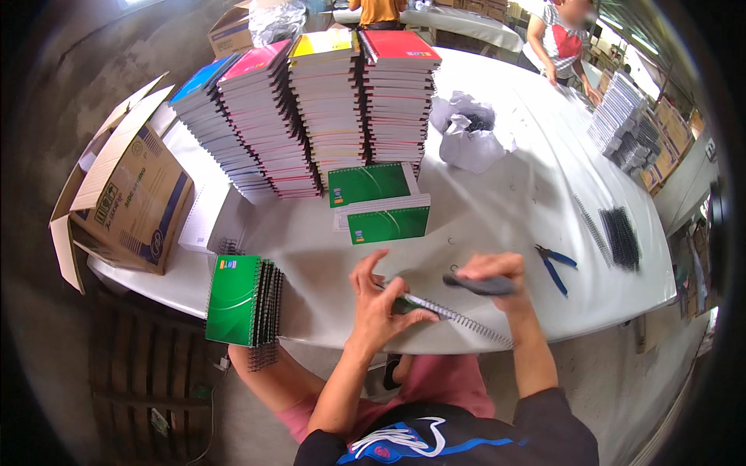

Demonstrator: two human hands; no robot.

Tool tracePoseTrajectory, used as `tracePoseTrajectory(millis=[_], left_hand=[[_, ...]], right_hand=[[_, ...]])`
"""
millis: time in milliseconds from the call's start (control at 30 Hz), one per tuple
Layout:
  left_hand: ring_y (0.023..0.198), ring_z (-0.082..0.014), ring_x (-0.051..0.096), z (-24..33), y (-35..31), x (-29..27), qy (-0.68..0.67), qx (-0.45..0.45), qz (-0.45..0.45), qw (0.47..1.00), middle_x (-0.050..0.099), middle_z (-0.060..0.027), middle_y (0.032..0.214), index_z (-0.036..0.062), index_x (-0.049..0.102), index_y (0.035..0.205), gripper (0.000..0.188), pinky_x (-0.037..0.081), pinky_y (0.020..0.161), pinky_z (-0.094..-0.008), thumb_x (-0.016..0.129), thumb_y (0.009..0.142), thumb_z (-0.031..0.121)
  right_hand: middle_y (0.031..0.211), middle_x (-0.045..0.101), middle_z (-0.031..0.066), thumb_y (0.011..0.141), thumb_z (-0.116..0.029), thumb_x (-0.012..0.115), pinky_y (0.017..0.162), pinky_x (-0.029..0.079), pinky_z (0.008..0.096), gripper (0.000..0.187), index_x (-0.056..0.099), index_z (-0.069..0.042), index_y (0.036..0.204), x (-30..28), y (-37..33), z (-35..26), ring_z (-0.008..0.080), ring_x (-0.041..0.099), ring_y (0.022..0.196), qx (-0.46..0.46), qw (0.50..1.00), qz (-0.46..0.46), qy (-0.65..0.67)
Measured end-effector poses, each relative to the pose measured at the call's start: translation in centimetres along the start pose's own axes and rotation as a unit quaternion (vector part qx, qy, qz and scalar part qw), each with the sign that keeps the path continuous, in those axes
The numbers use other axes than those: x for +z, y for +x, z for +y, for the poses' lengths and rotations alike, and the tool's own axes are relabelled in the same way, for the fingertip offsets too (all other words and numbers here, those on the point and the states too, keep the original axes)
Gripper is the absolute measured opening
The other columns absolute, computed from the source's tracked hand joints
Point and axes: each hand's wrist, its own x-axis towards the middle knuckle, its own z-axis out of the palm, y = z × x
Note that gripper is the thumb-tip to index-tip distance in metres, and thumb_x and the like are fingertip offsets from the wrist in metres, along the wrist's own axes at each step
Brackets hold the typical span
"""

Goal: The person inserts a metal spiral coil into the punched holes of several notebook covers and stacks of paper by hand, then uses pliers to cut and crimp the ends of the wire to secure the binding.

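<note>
My left hand (pixel 374 314) grips a small green notebook (pixel 404 304), tilted with its bound edge toward the right. A dark wire spiral (pixel 475 329) runs along that edge and sticks out well past the notebook's end. Closed around a dark grey tool (pixel 483 286), my right hand (pixel 497 269) is just above the spiral; motion blur hides the tool's exact kind. Beyond my hands, a green notebook (pixel 388 224) leans in front of another green one (pixel 371 184). Blue-handled pliers (pixel 553 272) lie to the right of my right hand.
Tall stacks of spiral notebooks (pixel 326 101) stand at the back. Green notebooks (pixel 233 301) with protruding spirals sit at the left edge, near an open carton (pixel 132 198). Loose black spirals (pixel 620 239) lie right; a white bag (pixel 472 147) holds dark pieces. A co-worker (pixel 556 39) stands far right.
</note>
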Motion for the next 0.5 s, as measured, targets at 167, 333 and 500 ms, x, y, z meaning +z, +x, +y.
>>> tracePoseTrajectory(millis=[167, 333, 500], left_hand=[[0.101, -0.0327, 0.046, -1.5, -0.3, 0.6, -0.061, 0.014, 0.010, 0.998, 0.035, -0.0175, 0.119, 0.0058, 0.055, 0.079, 0.060, 0.045, 0.080, -0.0427, 0.091, 0.046, 0.040], [0.093, -0.0294, 0.048, -1.4, -0.9, 0.7, -0.119, -0.071, 0.001, 0.990, 0.032, -0.0164, 0.119, 0.0072, 0.051, 0.087, 0.063, 0.047, 0.074, -0.0397, 0.092, 0.048, 0.035], [0.100, -0.0294, 0.045, -2.5, -0.6, 1.1, -0.151, -0.063, 0.028, 0.986, 0.034, -0.0158, 0.110, 0.0061, 0.043, 0.093, 0.074, 0.045, 0.079, -0.0384, 0.094, 0.045, 0.032]], right_hand=[[0.094, 0.071, 0.0129, 0.061, 0.010, 0.061, 0.075, 0.053, 0.0301, 0.040, 0.074, -0.006, 0.095, 1.3, -0.2, -0.1, 0.0207, 0.067, 0.082, 0.009, 0.998, 0.018, 0.067], [0.091, 0.071, 0.0139, 0.063, 0.008, 0.063, 0.074, 0.053, 0.0310, 0.034, 0.074, -0.004, 0.093, 1.4, 1.5, 0.2, 0.0229, 0.068, 0.081, 0.052, 0.990, -0.042, -0.126], [0.090, 0.072, 0.0122, 0.062, 0.011, 0.060, 0.072, 0.053, 0.0283, 0.038, 0.074, -0.006, 0.093, 2.6, 2.3, -1.3, 0.0207, 0.068, 0.080, -0.041, 0.989, -0.086, -0.112]])
